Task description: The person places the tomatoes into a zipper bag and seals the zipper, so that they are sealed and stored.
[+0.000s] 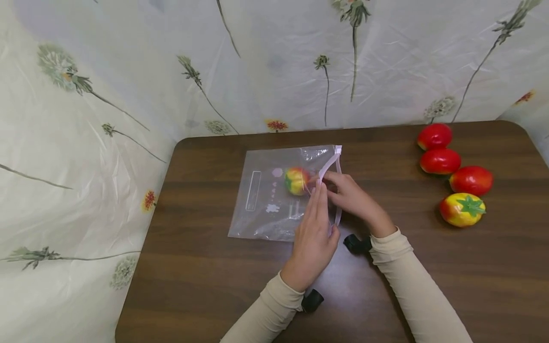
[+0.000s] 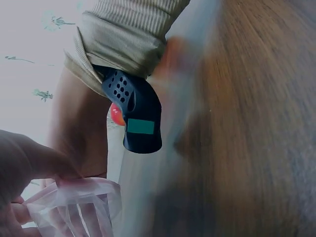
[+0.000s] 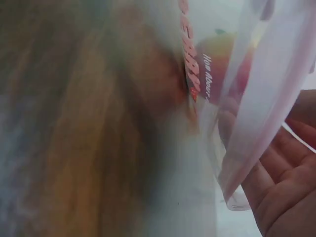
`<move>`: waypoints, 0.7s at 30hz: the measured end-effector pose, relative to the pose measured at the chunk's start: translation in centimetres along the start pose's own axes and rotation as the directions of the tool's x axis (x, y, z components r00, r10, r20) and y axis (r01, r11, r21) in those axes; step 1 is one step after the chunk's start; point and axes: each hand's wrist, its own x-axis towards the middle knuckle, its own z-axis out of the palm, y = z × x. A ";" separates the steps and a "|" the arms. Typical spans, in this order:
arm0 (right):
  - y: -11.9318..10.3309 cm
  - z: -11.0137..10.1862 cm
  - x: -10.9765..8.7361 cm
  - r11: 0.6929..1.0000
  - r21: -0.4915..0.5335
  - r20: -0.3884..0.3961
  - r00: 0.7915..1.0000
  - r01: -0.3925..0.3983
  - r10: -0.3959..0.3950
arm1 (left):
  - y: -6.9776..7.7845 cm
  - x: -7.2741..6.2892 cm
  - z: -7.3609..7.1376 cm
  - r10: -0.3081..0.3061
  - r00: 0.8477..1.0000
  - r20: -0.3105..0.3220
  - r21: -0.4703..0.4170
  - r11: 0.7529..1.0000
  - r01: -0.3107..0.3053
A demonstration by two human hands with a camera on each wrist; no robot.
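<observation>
A clear zip bag [image 1: 261, 190] with a pale pink zip edge lies flat on the brown table, its mouth toward the right. Inside it sits a yellow-and-red toy fruit [image 1: 296, 181] with green on it. My left hand [image 1: 312, 233] holds the bag's mouth, with long, nearly straight fingers in the head view; in the left wrist view its thumb [image 2: 39, 160] lies over the plastic edge. My right hand [image 1: 349, 195] reaches into the mouth from the right, fingers extended to the fruit. The right wrist view shows those fingers behind the zip strip [image 3: 269, 143].
At the table's right stand several toy fruits: red ones [image 1: 472, 180] in a curved row and a yellow-and-red one [image 1: 462, 210] with a green star-shaped top. Black wrist-worn devices [image 1: 313, 301] show beside the sleeves. A flower-patterned sheet [image 1: 279, 71] hangs behind the table.
</observation>
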 end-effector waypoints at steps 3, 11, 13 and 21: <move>0.1 0.1 0.1 0.999 0.033 0.029 0.999 -0.020 0.019 | -0.1 0.1 0.0 -0.021 1.000 0.002 -0.026 0.999 0.021; 0.4 0.1 0.3 0.995 0.099 0.090 0.996 0.003 -0.012 | -0.5 0.5 -0.1 -0.039 0.999 -0.011 -0.123 0.992 0.038; 0.4 0.2 0.4 0.994 0.108 0.108 0.994 0.000 -0.012 | -0.5 0.4 0.0 -0.036 0.999 -0.013 -0.119 0.992 0.034; 0.4 0.6 1.2 0.993 0.107 0.165 0.986 -0.044 0.026 | -0.5 0.4 0.1 -0.075 0.997 0.011 -0.171 0.982 0.076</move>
